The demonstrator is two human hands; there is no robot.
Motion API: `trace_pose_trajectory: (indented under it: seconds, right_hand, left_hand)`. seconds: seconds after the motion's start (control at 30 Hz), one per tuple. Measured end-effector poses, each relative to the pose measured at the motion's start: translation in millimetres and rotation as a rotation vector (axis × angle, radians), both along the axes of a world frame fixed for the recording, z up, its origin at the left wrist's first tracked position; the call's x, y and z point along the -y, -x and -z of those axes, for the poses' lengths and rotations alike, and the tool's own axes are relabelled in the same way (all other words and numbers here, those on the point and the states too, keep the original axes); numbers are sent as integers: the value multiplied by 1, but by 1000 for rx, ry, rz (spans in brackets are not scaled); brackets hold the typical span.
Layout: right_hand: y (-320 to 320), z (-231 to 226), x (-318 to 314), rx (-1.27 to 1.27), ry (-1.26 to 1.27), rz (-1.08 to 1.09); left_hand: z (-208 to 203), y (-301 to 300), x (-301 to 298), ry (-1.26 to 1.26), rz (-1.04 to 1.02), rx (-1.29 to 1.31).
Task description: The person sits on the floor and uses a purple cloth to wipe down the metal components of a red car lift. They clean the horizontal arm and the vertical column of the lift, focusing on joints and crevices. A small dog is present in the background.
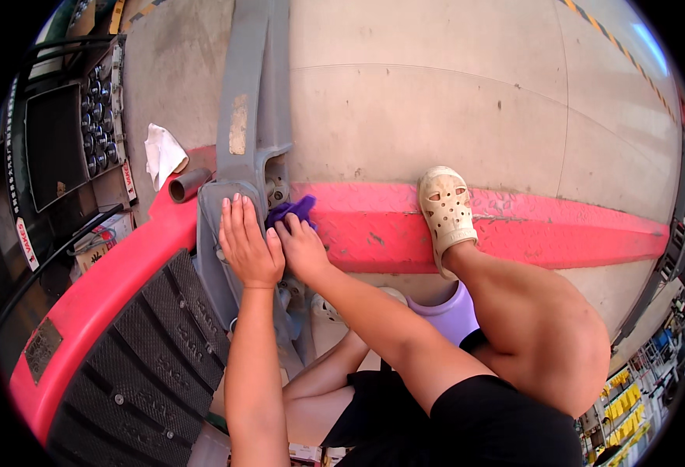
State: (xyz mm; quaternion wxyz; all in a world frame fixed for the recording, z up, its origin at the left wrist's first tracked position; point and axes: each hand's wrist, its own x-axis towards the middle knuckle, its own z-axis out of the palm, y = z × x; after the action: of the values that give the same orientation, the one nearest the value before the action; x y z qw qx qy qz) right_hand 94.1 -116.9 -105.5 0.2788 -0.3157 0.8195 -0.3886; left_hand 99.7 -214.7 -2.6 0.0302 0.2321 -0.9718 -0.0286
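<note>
My left hand (247,247) lies flat on the grey metal arm (251,70), near its jointed end, with the fingers stretched out and pointing away from me. Just to its right, my right hand (306,251) is closed round a purple cloth (302,208). The cloth is bunched against the side of the arm, by a recess where round metal parts (277,191) show. My right fingertips are partly buried in the cloth. Beneath both hands, the arm's lower part is mostly covered by my forearms.
A red textured metal beam (366,233) runs right, with my beige clog (445,206) on it. A lilac tub-like object (451,311) stands by my leg. Leftward are a pipe end (189,185), a white cloth (163,152), a ribbed black pad (144,350) and a rack of round parts (100,117).
</note>
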Motion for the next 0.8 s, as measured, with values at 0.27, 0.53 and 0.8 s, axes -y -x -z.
trace_pose_trajectory:
  seconds: [0.27, 0.53, 0.8]
  right_hand:
    - [7, 20, 8, -227, -189, -320]
    - [-60, 10, -40, -45, -301, -489]
    - [-49, 23, -49, -156, -216, -897]
  left_hand:
    - [3, -3, 2, -21, 5, 7]
    - [6, -7, 3, 4, 1, -7]
    - [6, -5, 0, -8, -2, -3]
